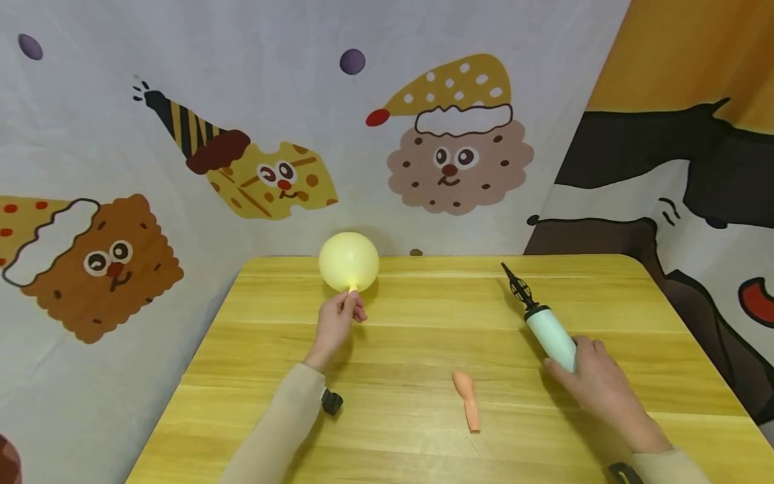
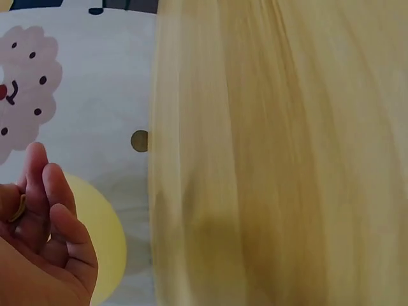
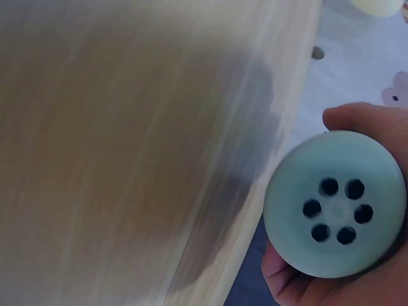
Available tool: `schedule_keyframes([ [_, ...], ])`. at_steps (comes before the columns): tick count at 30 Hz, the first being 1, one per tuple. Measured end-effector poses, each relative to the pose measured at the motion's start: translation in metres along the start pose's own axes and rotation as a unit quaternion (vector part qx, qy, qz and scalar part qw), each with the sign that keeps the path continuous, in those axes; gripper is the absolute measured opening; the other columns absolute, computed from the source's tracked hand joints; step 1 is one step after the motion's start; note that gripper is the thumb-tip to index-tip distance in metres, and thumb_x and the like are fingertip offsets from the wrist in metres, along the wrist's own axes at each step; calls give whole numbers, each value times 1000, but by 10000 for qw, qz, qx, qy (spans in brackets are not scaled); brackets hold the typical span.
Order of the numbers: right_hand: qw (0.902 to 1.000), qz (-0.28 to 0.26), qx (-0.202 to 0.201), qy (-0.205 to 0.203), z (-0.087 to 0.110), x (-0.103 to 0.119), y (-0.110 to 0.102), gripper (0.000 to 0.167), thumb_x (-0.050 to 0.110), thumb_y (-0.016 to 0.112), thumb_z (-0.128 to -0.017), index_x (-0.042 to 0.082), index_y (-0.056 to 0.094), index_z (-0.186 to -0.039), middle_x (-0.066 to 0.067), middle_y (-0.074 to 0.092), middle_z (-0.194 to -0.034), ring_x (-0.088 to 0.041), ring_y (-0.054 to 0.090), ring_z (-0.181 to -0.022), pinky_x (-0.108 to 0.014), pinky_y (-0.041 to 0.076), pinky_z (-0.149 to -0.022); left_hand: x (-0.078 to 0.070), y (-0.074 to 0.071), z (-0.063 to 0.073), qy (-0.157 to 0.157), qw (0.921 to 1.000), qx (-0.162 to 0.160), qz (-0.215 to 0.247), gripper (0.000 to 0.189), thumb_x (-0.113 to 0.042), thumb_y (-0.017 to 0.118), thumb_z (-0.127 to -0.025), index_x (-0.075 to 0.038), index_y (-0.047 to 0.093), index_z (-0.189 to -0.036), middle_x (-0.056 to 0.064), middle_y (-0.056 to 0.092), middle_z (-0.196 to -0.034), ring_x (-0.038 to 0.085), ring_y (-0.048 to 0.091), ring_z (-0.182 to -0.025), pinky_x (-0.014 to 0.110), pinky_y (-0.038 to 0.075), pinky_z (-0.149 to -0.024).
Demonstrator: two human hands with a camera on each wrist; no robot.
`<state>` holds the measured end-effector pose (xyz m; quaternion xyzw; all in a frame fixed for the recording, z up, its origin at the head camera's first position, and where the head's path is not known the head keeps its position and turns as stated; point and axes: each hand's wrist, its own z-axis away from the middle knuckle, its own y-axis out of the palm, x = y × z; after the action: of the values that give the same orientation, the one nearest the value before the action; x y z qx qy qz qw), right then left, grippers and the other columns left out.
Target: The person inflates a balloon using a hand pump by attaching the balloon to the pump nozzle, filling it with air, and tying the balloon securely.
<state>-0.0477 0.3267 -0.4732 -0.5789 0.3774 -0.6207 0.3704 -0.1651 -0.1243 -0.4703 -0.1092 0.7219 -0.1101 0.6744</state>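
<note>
A round, inflated yellow balloon (image 1: 349,261) stands over the far edge of the table, its neck pinched between the thumb and fingers of my left hand (image 1: 337,319). In the left wrist view the balloon (image 2: 105,239) shows partly behind that hand (image 2: 48,248). My right hand (image 1: 598,383) grips a pale green balloon pump (image 1: 551,336) by its body, the black nozzle pointing up and left. The pump's round end (image 3: 338,205) with several holes faces the right wrist camera. Between the hands, a limp orange balloon (image 1: 467,401) lies on the table.
The yellow wood-grain table (image 1: 411,349) spans the space under both hands. Behind it hangs a pale cloth (image 1: 363,181) with cartoon biscuits and cheese; at the right is a yellow, black and white printed cloth (image 1: 677,161).
</note>
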Motion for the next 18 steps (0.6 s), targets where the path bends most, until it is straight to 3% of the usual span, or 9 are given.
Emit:
schedule_keyframes([
  [4, 9998, 134, 23, 159, -3, -11, -3, 81, 47, 65, -100, -27, 40, -123, -35, 52, -98, -36, 55, -77, -46, 47, -57, -2, 0, -1, 468, 9964, 173, -686, 32, -19, 51, -111, 1, 67, -92, 5, 69, -72, 17, 64, -69, 46, 59, -72],
  [8, 9992, 336, 73, 202, -4, -18, -5, 77, 46, 62, -101, -27, 41, -117, -33, 51, -92, -35, 53, -74, -47, 47, -56, -5, -1, -1, 826, 9861, 341, -1403, 31, -18, 52, -110, -2, 67, -89, 0, 67, -70, 14, 62, -67, 30, 53, -64],
  [14, 9981, 534, 119, 265, -5, -25, -4, 73, 45, 65, -99, -24, 43, -109, -29, 49, -88, -35, 51, -72, -47, 46, -57, -10, -1, -1, 1249, 9623, 634, -2330, 30, -19, 53, -110, -4, 68, -89, 5, 68, -71, 12, 57, -62, 32, 49, -62],
  [18, 9970, 624, 247, 390, -6, -28, -4, 76, 50, 65, -97, -22, 43, -108, -29, 48, -87, -36, 51, -71, -47, 46, -55, -12, 0, -1, 1496, 9488, 733, -2685, 28, -18, 55, -109, -9, 65, -85, 7, 70, -72, 10, 56, -60, 33, 48, -61],
])
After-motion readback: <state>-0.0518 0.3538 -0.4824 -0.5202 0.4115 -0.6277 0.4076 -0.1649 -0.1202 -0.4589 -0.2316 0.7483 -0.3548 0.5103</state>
